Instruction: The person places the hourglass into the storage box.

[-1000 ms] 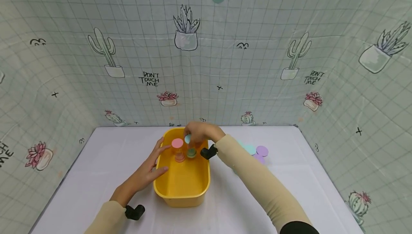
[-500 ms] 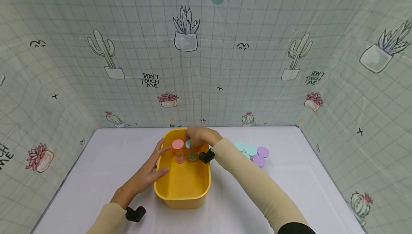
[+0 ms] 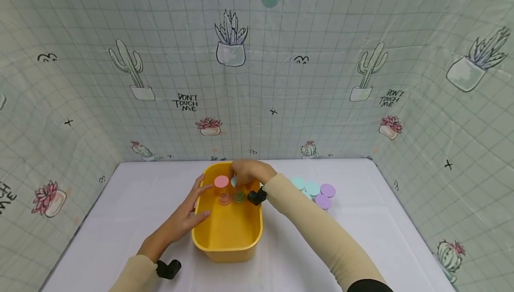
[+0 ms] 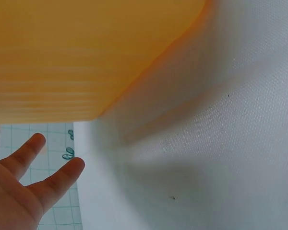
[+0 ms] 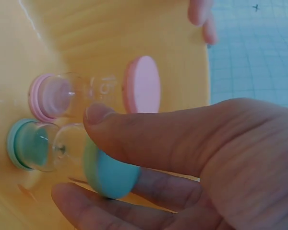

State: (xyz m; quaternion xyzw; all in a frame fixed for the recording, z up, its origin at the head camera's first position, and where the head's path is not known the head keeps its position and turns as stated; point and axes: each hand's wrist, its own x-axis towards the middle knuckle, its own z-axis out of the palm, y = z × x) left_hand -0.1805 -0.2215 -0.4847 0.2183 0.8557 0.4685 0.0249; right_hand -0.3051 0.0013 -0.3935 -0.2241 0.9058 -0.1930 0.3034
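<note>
A yellow plastic tub (image 3: 228, 234) holds two upright sand timers side by side. One has pink end caps and clear glass marked 15 (image 5: 143, 85). Beside it stands the other sand timer, with blue-green caps (image 5: 116, 177). My right hand (image 3: 250, 171) reaches into the tub from the right and grips that blue-green one near its upper cap, thumb on one side and fingers on the other. Along the tub's left rim my left hand (image 3: 184, 215) rests with fingers spread; in the left wrist view two of its fingers (image 4: 57, 184) show straight beside the tub wall.
On the white table (image 3: 132, 203) right of the tub sit several round-topped pieces, light blue (image 3: 312, 188) and purple (image 3: 328, 190), partly behind the right sleeve (image 3: 317, 220). A cactus-print cloth (image 3: 257, 82) rises behind and at both sides.
Over the first half second my right hand sinks a little deeper into the tub with the blue-green sand timer, then stays nearly still. My left hand keeps its place on the rim.
</note>
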